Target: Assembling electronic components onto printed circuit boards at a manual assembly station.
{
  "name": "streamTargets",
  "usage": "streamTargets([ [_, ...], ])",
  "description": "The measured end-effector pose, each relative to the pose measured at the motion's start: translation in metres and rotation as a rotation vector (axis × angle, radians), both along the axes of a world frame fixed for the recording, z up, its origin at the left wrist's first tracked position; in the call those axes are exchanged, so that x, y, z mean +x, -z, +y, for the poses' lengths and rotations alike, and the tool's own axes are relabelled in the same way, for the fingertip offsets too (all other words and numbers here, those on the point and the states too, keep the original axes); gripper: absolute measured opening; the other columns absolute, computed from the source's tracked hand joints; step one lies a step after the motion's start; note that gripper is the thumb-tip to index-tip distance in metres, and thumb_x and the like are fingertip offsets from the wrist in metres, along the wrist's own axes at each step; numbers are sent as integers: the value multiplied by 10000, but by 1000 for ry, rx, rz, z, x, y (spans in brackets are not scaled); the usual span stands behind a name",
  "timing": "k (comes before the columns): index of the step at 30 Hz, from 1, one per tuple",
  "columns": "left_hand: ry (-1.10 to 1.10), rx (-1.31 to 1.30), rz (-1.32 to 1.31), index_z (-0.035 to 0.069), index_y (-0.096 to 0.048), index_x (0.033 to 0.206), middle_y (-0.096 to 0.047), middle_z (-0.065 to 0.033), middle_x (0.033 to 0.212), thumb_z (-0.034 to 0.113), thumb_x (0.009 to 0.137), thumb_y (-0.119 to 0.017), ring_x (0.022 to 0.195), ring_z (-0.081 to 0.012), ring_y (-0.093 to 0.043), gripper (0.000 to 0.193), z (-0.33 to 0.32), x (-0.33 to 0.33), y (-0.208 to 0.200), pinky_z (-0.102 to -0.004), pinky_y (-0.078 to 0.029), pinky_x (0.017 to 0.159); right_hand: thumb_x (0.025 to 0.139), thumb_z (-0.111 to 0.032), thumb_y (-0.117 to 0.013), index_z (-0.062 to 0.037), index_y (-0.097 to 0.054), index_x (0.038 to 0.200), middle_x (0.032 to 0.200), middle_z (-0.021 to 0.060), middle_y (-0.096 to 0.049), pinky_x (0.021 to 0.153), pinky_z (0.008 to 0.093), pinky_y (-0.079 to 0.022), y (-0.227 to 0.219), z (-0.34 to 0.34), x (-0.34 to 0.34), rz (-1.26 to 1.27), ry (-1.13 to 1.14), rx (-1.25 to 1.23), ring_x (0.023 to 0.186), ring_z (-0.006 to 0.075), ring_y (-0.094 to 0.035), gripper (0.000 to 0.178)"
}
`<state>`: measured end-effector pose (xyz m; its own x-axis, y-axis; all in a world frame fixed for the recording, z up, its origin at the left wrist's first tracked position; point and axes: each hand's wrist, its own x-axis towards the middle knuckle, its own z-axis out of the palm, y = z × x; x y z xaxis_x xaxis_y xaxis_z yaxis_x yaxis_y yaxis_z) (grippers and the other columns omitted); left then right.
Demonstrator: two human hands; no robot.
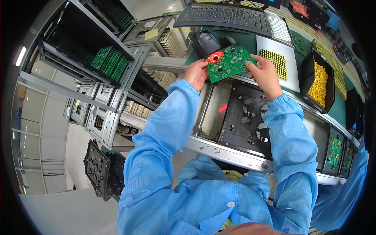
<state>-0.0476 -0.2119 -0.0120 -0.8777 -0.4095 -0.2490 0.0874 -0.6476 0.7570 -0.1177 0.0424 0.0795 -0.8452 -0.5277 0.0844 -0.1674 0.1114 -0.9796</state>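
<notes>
Between my two hands is a green printed circuit board (pixel 231 64) with several round patterns cut or printed on it. My left hand (pixel 196 74) pinches its left edge, and my right hand (pixel 264 75) grips its right edge with the thumb on top. Red light falls on the board's upper left pattern. The board is held tilted above the rail's rear edge, in front of a black mouse (pixel 207 42). Below my right forearm lies a black fixture plate (pixel 244 113) with round openings, partly hidden by the sleeve.
Left stands a black rack (pixel 74 35) holding several green boards (pixel 110 62). A keyboard (pixel 225 17) is at the back. To the right are a tray of yellow parts (pixel 274 64), a black bin (pixel 331 84) of yellow pieces, and boards in fixtures (pixel 335 150). Black fixtures (pixel 98 168) stand lower left.
</notes>
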Motion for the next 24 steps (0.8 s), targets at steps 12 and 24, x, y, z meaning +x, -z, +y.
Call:
streamTargets([
  [12, 282, -112, -130, 69, -609, 1340, -714, -7, 1124, 172, 1063, -607, 983, -127, -678, 296, 47, 70, -38, -289, -581, 887, 1002, -189, -669, -20, -566, 1281, 1023, 49, -735, 649, 229, -463, 13, 29, 79, -198, 146, -130, 769, 102, -658, 342],
  [24, 114, -17, -138, 34, -560, 1335, -686, -88, 1108, 72, 1007, -630, 958, -190, -686, 337, 11, 22, -16, -326, -598, 843, 1005, -245, -611, -49, -679, 1152, 998, 35, -759, 664, 271, -491, -1, -26, 62, -346, -33, -56, 779, 116, -692, 255],
])
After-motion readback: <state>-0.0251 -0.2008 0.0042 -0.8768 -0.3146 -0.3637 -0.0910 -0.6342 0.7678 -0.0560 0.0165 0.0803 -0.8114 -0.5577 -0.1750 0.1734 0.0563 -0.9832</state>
